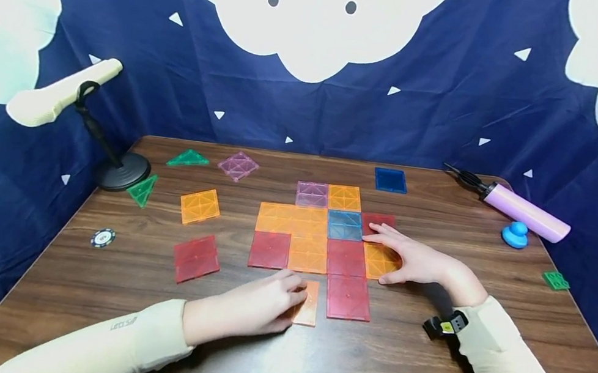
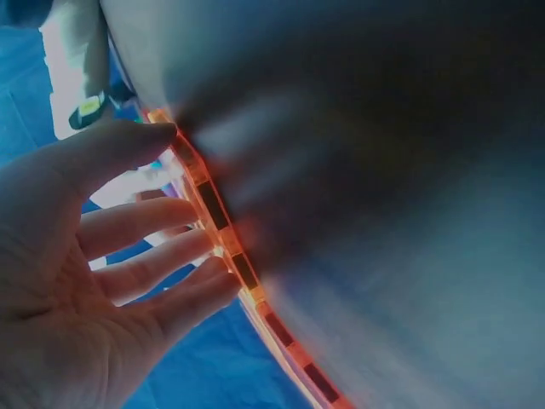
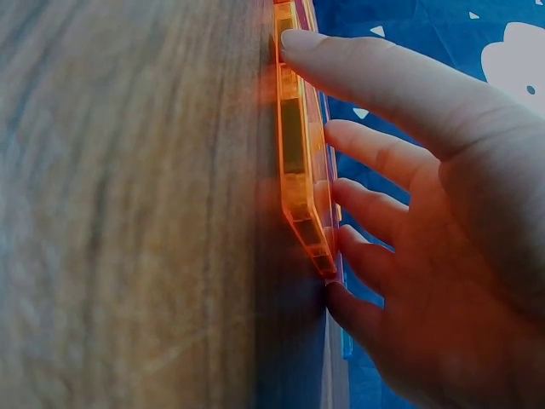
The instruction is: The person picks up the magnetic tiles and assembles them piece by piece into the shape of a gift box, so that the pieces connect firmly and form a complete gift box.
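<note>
In the head view my left hand point(image 1: 269, 300) lies over the left part of a square orange magnetic tile point(image 1: 308, 307) at the front of a flat tile layout. Its fingers bend over the tile with the thumb at the near side, and in the left wrist view the fingertips meet the orange edge. My right hand point(image 1: 415, 258) is spread, palm down, at the layout's right side. Its thumb rests at the near edge of another orange tile point(image 1: 377, 260); the fingers reach across to the blue tile point(image 1: 344, 225) and a red tile point(image 1: 375, 221).
Below the layout's middle extends a red tile point(image 1: 348, 298). Loose red point(image 1: 196, 259), orange point(image 1: 200, 206), purple point(image 1: 238, 166) and dark blue point(image 1: 391, 180) tiles surround it. A black stand point(image 1: 123, 172) is left; a pink pump point(image 1: 526, 211) and blue knob point(image 1: 515, 234) are right.
</note>
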Available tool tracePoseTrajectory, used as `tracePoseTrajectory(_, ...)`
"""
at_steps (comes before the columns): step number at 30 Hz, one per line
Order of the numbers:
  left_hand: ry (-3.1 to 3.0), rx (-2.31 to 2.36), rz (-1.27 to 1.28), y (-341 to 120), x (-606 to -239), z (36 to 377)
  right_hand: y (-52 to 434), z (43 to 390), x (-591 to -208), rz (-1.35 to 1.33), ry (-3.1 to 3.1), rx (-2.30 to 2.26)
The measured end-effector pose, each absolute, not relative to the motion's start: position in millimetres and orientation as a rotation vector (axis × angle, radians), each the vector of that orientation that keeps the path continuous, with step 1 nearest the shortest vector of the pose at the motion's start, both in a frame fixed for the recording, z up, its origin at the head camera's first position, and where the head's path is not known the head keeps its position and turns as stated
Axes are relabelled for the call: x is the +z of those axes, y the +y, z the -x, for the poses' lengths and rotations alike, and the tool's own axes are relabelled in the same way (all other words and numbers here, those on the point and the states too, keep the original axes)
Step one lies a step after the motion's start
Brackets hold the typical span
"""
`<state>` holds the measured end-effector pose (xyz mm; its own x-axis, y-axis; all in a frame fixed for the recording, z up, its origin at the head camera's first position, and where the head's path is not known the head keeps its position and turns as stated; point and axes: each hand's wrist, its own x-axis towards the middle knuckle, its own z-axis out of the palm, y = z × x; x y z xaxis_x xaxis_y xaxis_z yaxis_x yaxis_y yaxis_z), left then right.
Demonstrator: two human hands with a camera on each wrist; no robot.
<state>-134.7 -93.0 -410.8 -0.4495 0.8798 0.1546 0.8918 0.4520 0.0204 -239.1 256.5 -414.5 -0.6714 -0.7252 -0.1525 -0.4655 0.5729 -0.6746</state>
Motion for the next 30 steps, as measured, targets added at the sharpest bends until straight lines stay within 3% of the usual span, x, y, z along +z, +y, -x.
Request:
tracePoseTrajectory(6, -2.606, -0.111, 1.562, -83, -409, 148, 257, 238, -416, 0.956, 2.392, -0.863)
tracePoseTrajectory(30, -2.824, 0.086, 1.36, -40, -401, 149, 251, 236, -413, 0.838, 2.556, -0.912)
